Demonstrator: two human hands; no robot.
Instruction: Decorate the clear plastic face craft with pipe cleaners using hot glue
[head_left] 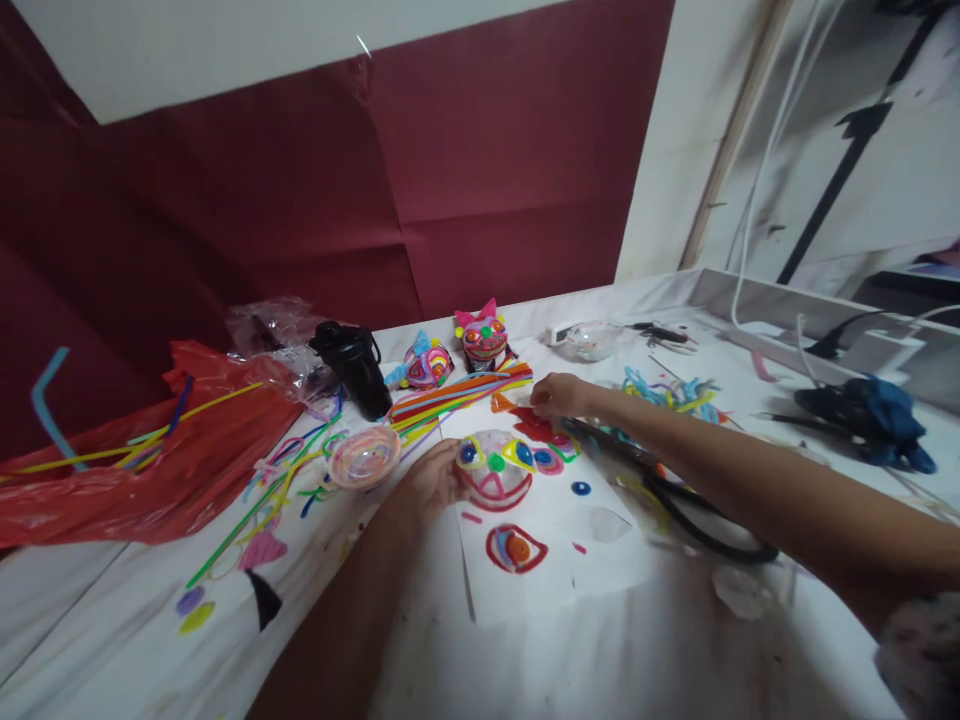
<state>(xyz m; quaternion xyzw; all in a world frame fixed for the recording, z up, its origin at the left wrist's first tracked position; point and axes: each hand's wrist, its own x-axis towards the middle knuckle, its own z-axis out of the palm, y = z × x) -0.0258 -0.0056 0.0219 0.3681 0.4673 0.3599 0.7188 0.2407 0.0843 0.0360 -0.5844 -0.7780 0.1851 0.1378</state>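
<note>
My left hand [440,474] holds the left edge of a pale mask [491,488] with yellow-rimmed blue eyes, a green nose and a red mouth outline. Beyond the mask, my right hand [553,396] has its fingers pinched together beside red pieces [534,424] and a small orange piece [501,402]; whatever is between the fingertips is too small to make out. Below the mask, a red-outlined eye shape with an orange centre [517,549] lies on white paper [555,590]. A blue disc [581,488] rests to its upper right.
Bundled coloured stems [457,398] lie behind the mask, near two decorated faces [484,338]. A black bottle [358,368], a pinkish bowl [365,457] and red plastic [195,450] are at left. Black-handled scissors [697,515] and a dark blue bundle [874,420] lie at right.
</note>
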